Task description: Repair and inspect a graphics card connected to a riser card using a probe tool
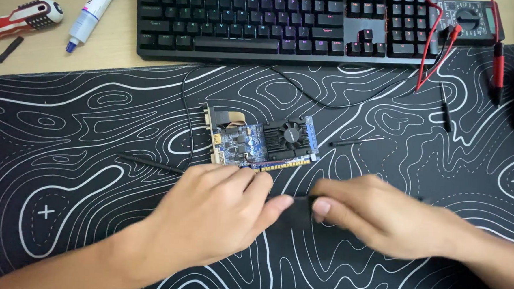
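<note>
We pinch small dark strip (pixel 300 207) between left hand (pixel 219 209) and right hand (pixel 375 216), both gripping. Graphics card (pixel 263 140) just beyond hands, fan on, untouched; loose screwdriver bits (pixel 152 163) beside.

Centre of patterned black desk mat (pixel 67 124): small blue graphics card with black fan (pixel 263 142). Just in front of card: left hand (pixel 213 212) and right hand (pixel 381 216), thumbs meeting on small flat black piece (pixel 301 209). Behind mat, on wooden desk (pixel 30 48): black mechanical keyboard (pixel 274 24). Left of keyboard: white tube with blue cap (pixel 92 13), then red-and-white screwdriver handle (pixel 23 17). Right of keyboard: grey multimeter with red leads (pixel 467 21). Right of card, on mat: thin black screwdriver (pixel 355 142).
</note>
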